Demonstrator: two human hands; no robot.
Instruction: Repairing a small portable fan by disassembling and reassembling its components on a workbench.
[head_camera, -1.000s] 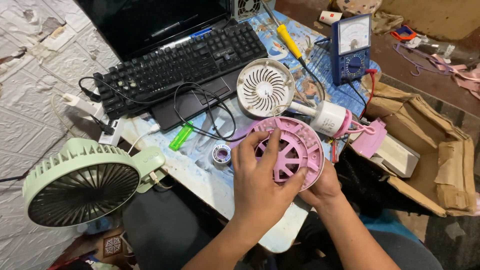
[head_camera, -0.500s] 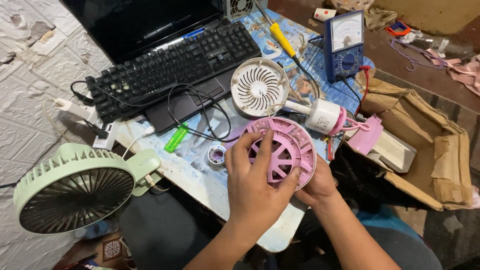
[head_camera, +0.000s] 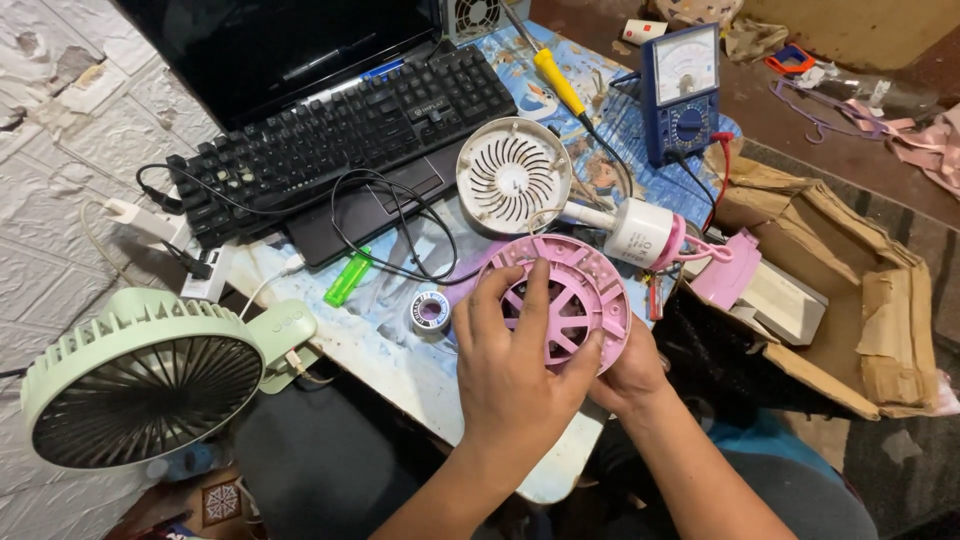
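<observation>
At the far left of the low table (head_camera: 400, 370), a pale green desk fan (head_camera: 150, 385) lies tilted over the edge, its dark grille facing the camera. Beyond it sit a white charger plug (head_camera: 125, 213) and a black keyboard (head_camera: 340, 135) laid over a laptop, with a black cable (head_camera: 390, 215) looping across it. Nearer the middle lie a green lighter (head_camera: 347, 277) and a small solder spool (head_camera: 431, 310).

Next comes the left hand (head_camera: 515, 365), spread over the front of the pink fan grille (head_camera: 575, 290), fingers pressed onto its spokes and rim. The grille is held just above the table's near edge, at the centre of the view. The right hand (head_camera: 628, 375) cups it from below and to the right, thumb clamped on the rim; both hands are closed on the grille.

It looks like thin moulded plastic: light, fairly stiff, but likely to crack at the slim spokes or edge clips if twisted hard. The thick outer ring seems the safest place to grip, with pressure spread evenly.

Behind it rests a white fan back cover (head_camera: 513, 177), then a white motor housing (head_camera: 640, 232), a yellow-handled screwdriver (head_camera: 558, 82), a blue multimeter (head_camera: 682, 90), and a torn cardboard box (head_camera: 860, 300) at the right.
</observation>
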